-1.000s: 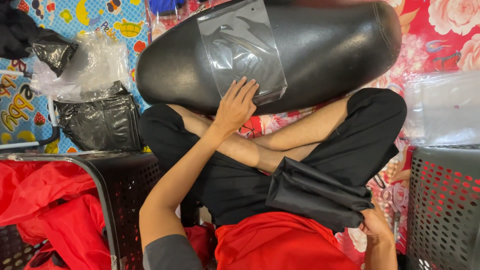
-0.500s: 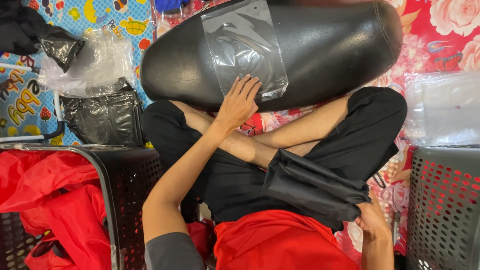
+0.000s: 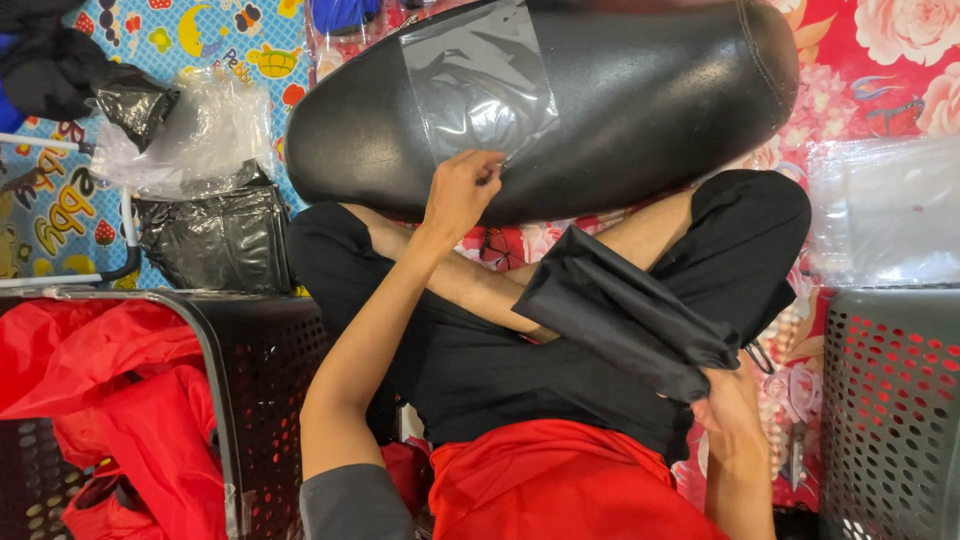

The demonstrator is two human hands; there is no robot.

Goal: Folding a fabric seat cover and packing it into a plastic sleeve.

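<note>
The top of the black seat cushion (image 3: 640, 110) is cut off by the upper edge. The fingertips of the left hand (image 3: 460, 195) are curled at the corner of the clear plastic bag (image 3: 485, 85), so the grip itself is hidden. The right hand (image 3: 728, 415) is partly covered by the folded black cloth (image 3: 625, 315). The grey perforated basket (image 3: 890, 400) is cropped at the right edge, and the small items beside it are possibly tools, too small to tell.

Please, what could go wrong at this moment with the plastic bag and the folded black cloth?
The left hand pinches only the edge of the clear plastic bag on the curved black cushion; it may slip or tear. The right hand grips one end of the folded black cloth, so it could unfold.
</note>
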